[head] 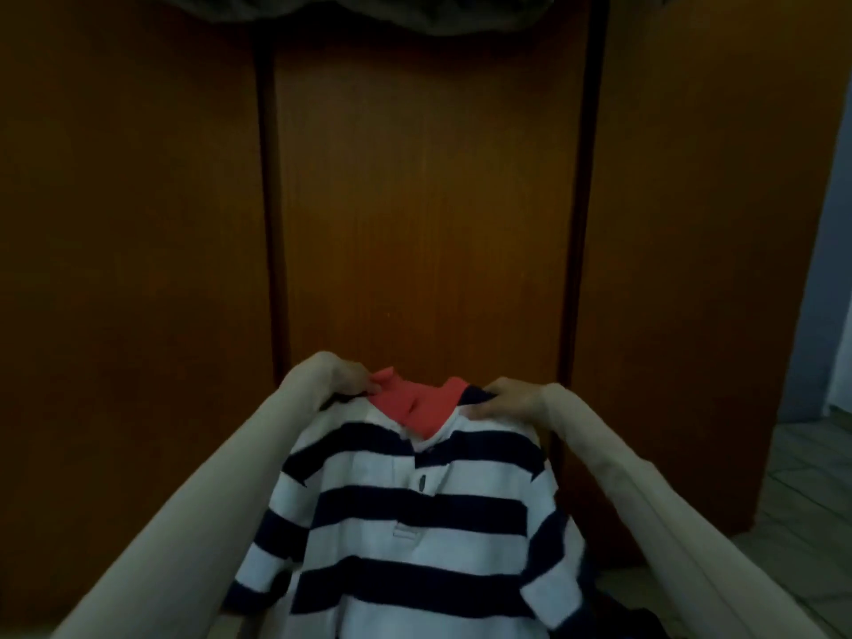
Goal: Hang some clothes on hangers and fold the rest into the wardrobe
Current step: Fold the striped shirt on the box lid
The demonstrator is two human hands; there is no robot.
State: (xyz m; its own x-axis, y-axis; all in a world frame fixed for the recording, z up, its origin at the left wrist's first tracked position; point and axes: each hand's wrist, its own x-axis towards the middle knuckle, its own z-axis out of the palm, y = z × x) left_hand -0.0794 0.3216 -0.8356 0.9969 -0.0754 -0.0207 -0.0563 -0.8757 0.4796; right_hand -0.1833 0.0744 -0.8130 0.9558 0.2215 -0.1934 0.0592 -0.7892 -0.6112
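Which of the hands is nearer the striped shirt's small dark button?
Right. The right hand grips the shoulder nearer the button; the left hand is farther.

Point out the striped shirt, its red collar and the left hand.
striped shirt [405, 537], head view, on the chest below the button.
red collar [415, 401], head view, on its middle fold.
left hand [339, 378], head view, on the knuckles.
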